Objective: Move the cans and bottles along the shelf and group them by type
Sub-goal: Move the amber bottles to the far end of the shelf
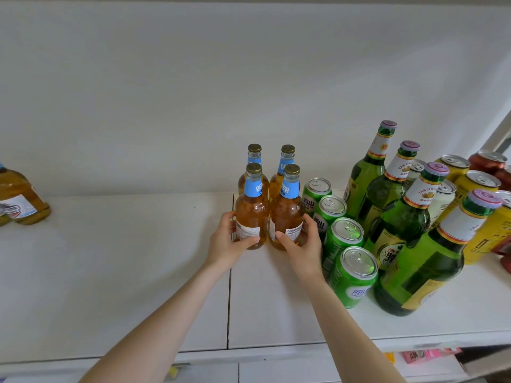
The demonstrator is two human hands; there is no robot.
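Several amber bottles with blue neck labels stand in a tight square on the white shelf [138,272]. My left hand [226,244] grips the front left amber bottle [251,214] low on its body. My right hand [302,246] grips the front right amber bottle [286,211] the same way. Right of them runs a row of several green cans [355,275]. Beyond the cans stand several tall green bottles [420,266] with white neck labels.
Yellow cans [477,183] and red cans [488,161] crowd the far right, with white cans behind the green bottles. Another amber bottle [19,197] stands alone at the far left edge. A seam [229,286] splits the shelf boards.
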